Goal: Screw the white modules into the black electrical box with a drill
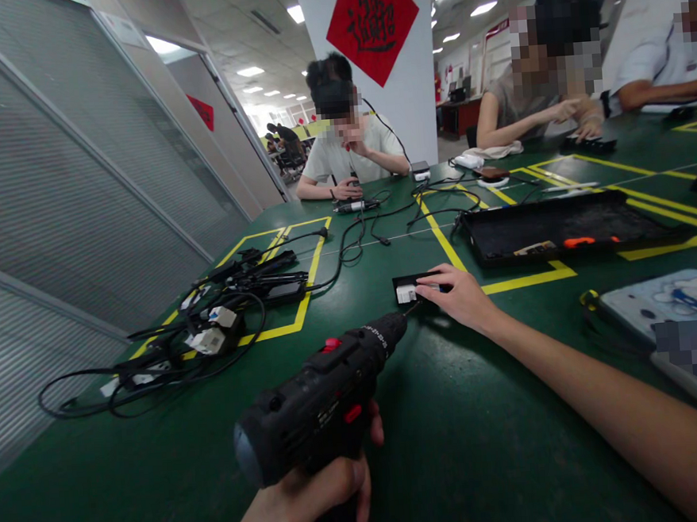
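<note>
My left hand (334, 489) is wrapped round the grip of a black cordless drill (319, 394) with red buttons. The drill points forward and to the right, its thin bit (412, 308) reaching the near edge of a small black box (398, 281). White parts (406, 293) show inside this box, which stands on the green table. My right hand (462, 297) holds the box from its right side, fingers laid across the top and front. Those fingers hide the box's right part. Whether the bit touches the box, I cannot tell.
Tangled black cables with white plugs (208, 340) lie on the left. A black tray (561, 230) holding an orange-handled tool (579, 242) stands at right, beyond a blue patterned case (673, 298). Several people sit across the green table (486, 442), marked with yellow tape (529, 281).
</note>
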`<state>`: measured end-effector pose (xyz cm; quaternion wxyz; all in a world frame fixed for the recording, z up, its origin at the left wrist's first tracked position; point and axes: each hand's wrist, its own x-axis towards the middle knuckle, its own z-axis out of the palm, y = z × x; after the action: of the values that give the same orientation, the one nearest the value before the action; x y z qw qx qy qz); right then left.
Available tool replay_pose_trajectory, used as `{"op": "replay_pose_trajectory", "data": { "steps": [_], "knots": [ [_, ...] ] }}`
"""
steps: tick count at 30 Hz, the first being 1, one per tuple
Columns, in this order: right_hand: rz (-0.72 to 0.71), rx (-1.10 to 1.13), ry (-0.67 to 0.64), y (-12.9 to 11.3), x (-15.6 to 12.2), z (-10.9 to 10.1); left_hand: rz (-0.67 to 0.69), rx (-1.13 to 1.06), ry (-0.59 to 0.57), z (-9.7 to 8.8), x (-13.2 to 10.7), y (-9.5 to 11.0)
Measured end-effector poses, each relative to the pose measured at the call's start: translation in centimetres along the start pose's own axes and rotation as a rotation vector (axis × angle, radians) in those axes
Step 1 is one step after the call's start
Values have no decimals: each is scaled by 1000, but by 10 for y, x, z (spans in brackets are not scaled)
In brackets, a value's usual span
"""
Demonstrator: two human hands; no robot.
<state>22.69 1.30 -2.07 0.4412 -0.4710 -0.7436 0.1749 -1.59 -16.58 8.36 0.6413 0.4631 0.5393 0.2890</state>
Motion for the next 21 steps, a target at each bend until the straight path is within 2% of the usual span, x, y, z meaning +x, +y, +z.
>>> {"op": "replay_pose_trajectory", "data": {
  "steps": [9,21],
  "knots": [
    [6,3,7,-1,0,1,34,16,-1,-1,2,0],
    [10,8,-1,-1,-1,1,15,24,-14,-3,4,-3]
  ]
}}
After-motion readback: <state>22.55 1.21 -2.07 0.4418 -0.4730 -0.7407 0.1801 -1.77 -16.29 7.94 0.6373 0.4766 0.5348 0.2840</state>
